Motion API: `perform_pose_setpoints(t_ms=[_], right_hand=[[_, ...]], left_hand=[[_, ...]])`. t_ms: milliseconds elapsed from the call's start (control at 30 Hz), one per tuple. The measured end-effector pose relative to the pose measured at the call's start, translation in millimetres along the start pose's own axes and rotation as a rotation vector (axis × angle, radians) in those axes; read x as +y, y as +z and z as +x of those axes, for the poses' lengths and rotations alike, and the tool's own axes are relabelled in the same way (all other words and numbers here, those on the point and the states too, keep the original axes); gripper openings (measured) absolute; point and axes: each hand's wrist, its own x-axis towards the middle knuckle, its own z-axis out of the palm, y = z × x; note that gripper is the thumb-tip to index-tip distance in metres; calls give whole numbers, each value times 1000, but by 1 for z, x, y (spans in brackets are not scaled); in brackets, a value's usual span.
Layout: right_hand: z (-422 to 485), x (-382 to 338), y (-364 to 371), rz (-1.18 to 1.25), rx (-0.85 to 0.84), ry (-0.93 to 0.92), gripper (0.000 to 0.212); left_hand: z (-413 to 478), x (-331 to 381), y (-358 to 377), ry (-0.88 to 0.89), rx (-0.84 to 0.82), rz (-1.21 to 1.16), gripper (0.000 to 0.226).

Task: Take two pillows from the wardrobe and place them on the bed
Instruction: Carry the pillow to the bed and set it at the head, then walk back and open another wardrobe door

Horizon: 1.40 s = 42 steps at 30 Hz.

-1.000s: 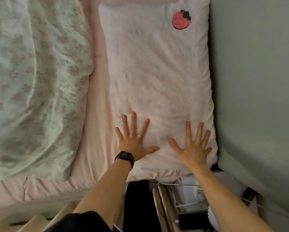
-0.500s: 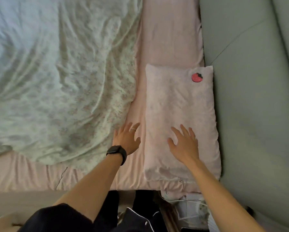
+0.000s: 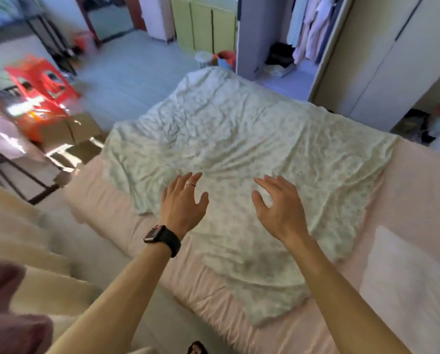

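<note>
A pale pink pillow (image 3: 407, 284) lies flat on the bed's pink sheet (image 3: 213, 284) at the right edge of view. My left hand (image 3: 183, 203), with a ring and a black watch on its wrist, hovers open above the floral duvet (image 3: 239, 139). My right hand (image 3: 280, 205) hovers open beside it, fingers apart, holding nothing. Both hands are well left of the pillow. The white wardrobe (image 3: 382, 60) stands beyond the bed at the upper right, with hanging clothes (image 3: 310, 24) in an open section to its left.
Red plastic stools (image 3: 40, 83) stand on the floor to the left, next to a dark metal rack (image 3: 14, 172). Green cabinets (image 3: 206, 21) line the far wall. Bags and clutter (image 3: 428, 126) sit on the floor by the wardrobe. Cream cushioning (image 3: 35, 251) runs along the lower left.
Both hands have lifted off the pillow and now hover over the duvet. My view has swung up and left from the pillow to the whole bed and room.
</note>
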Motion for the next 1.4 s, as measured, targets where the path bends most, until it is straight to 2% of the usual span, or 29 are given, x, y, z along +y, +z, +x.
perform_pose_setpoints(t_ms=[167,300,600,867,1033,1400], right_hand=[[59,-125,51,39,-32,-222,42],[94,-209,88,70,-75,-403,50],[172,-349,155,133,-170,-690,50],[222,-457,214,181,-213,-821,40],[256,-517,273,170,-184,-848,48],[340,-614,396,189,-186,-724,50]], left_hand=[[21,-104,-108,-170,239,16,57],[25,-169,-170,-291,359,68,54],[32,-259,-267,-500,550,158,50],[57,-341,-324,-610,634,193,53],[99,-419,-346,-626,624,199,53],[209,-565,-390,-573,539,121,52]])
